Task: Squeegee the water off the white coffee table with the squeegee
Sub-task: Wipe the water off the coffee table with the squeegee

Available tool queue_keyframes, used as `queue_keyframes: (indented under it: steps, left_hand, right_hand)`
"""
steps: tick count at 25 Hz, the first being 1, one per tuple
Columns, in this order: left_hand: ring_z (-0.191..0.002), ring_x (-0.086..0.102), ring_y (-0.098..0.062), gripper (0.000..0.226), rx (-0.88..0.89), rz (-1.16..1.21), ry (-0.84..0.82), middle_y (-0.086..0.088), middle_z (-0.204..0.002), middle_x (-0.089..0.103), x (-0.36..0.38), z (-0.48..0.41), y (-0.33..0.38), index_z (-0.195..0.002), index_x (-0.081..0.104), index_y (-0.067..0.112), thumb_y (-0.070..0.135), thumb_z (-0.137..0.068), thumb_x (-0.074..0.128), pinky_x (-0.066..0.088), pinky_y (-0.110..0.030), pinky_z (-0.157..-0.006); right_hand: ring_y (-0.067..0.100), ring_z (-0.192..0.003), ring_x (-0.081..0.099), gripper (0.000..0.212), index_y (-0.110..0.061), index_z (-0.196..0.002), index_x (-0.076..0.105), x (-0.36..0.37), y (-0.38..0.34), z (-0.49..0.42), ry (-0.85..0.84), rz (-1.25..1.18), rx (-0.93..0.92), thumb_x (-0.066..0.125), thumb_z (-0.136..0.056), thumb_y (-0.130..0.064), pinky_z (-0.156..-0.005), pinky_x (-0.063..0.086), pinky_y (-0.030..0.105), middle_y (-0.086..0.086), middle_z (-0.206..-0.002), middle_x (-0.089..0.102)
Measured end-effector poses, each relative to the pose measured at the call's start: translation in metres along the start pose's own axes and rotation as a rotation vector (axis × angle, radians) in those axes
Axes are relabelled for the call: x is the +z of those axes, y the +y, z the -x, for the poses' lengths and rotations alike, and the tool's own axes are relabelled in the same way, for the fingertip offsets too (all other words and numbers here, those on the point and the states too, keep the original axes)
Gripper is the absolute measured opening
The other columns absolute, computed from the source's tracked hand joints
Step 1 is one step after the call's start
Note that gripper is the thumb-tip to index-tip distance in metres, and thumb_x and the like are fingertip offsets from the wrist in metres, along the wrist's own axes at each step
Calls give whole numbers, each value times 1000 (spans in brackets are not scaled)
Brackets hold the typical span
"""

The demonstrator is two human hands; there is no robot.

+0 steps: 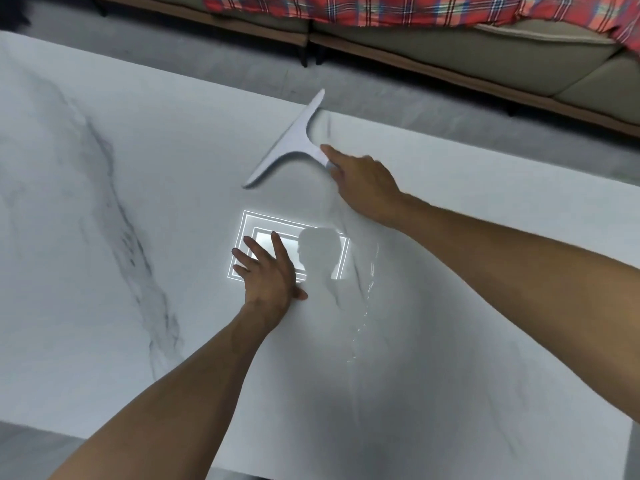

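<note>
white coffee table [104, 220] was wet w/ a water streak [356, 341]; right hand [363, 188] closed on squeegee [294, 143] handle near far edge, left hand [270, 271] lay flat, fingers spread, holding nothing. prob. a stroke in hand; next needed blade pressed flat & dragged across the streak.

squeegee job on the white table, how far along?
Done: nothing clearly; no wiped band stands out. In hand: right hand grips the squeegee handle, blade on the coffee table near its far edge; left hand lies flat and open on the top. Left: a streak of water runs down the middle, and any other wet patches.
</note>
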State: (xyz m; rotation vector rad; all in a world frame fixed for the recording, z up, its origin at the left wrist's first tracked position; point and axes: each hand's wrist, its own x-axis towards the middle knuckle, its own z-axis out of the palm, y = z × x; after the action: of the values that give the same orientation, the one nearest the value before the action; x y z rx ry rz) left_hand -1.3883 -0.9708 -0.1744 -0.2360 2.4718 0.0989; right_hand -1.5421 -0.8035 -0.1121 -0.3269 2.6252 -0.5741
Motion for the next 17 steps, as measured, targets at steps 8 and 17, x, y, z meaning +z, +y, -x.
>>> queue_keyframes:
  steps: [8,17]
  left_hand:
    - [-132,13,-69,143,-39,-17,23,-46,-148,6,0,1,3,-152,2,7,63,-49,84,29,-66,-106]
    - [-137,14,-59,132,8,-33,69,-37,-151,7,-11,18,15,-150,6,7,53,-56,87,23,-57,-114]
  right_hand:
    - [21,-86,65,60,-61,-142,13,-33,146,238,-135,106,283,40,-99,-30,-67,41,27,-6,-105,71]
    - [39,-81,56,24,-22,-117,42,-55,125,102,156,-191,432,29,-98,-30,-57,43,37,16,-91,58]
